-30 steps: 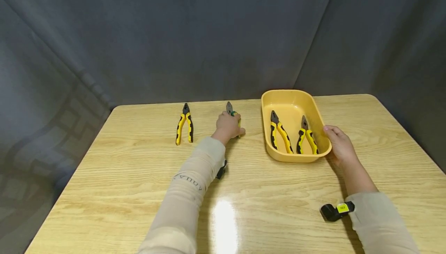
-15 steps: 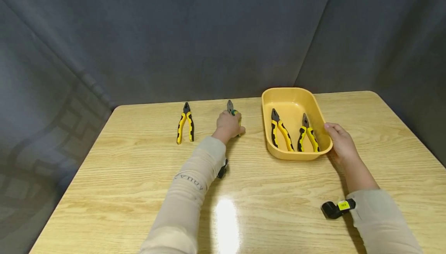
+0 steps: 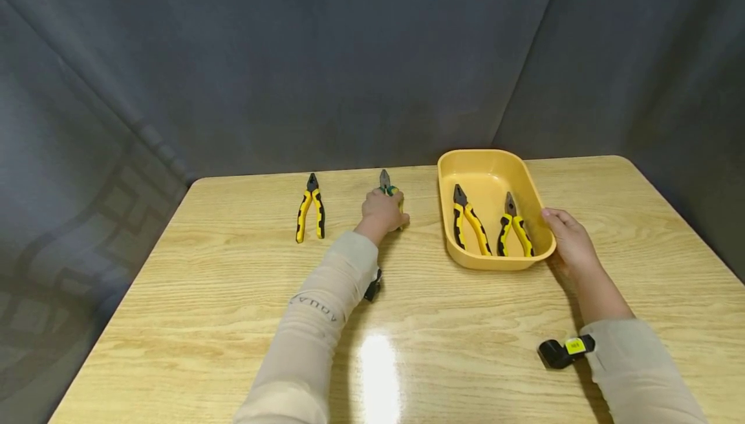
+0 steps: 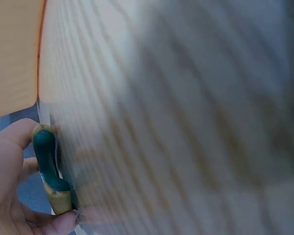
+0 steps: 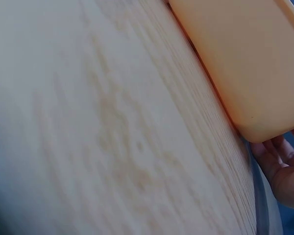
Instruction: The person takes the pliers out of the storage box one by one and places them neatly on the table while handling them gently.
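My left hand [image 3: 384,211] lies over a pair of pliers with green and yellow handles [image 4: 48,156], dark jaws pointing to the far edge of the table. In the left wrist view, thumb and fingers grip a handle close to the tabletop. My right hand [image 3: 573,243] holds the right side of a yellow plastic bin [image 3: 500,262], thumb at the rim and fingers along the outer wall. Inside the bin lie two yellow-and-black pliers, one on the left [image 3: 474,220] and a smaller one on the right [image 3: 515,233].
Another pair of yellow-and-black pliers [image 3: 311,207] lies left of my left hand, handles spread toward me. The wooden table [image 3: 233,295] ends at a dark grey curtain [image 3: 349,75] at the back. Bare tabletop separates the left hand from the bin.
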Tool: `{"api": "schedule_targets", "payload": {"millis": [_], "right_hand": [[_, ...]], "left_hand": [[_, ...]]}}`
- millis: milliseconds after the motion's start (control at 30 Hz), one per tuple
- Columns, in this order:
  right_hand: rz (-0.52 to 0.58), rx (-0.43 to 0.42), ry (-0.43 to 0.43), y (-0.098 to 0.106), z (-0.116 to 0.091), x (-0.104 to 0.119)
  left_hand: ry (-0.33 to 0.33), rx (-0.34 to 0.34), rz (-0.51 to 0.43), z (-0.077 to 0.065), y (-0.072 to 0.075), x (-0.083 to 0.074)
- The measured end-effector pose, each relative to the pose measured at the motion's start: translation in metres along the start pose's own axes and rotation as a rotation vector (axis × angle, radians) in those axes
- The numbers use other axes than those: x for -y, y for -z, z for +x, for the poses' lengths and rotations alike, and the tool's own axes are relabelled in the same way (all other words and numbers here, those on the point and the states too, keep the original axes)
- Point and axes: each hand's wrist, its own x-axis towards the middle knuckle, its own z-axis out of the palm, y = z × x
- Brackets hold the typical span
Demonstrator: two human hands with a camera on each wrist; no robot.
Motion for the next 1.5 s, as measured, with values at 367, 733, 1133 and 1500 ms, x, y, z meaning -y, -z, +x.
{"api": "schedule_targets", "payload": {"millis": [367,733,1133,1500], "right_hand": [[0.036,-0.005,-0.018,0.001,0.000,-0.001],[0.063,0.007,0.000,0.001,0.001,0.000],[0.067,0.004,0.005,0.001,0.001,-0.003],[0.084,0.005,-0.008,0.000,0.000,0.000]], "left_hand": [[0.029,0.018,-0.103,-0.006,0.004,0.000],[0.020,-0.010,-0.099,-0.010,0.006,-0.002],[-0.064,-0.082,-0.171,-0.022,0.013,-0.007],[-0.189,-0.184,-0.245,-0.035,0.025,-0.012]]}}
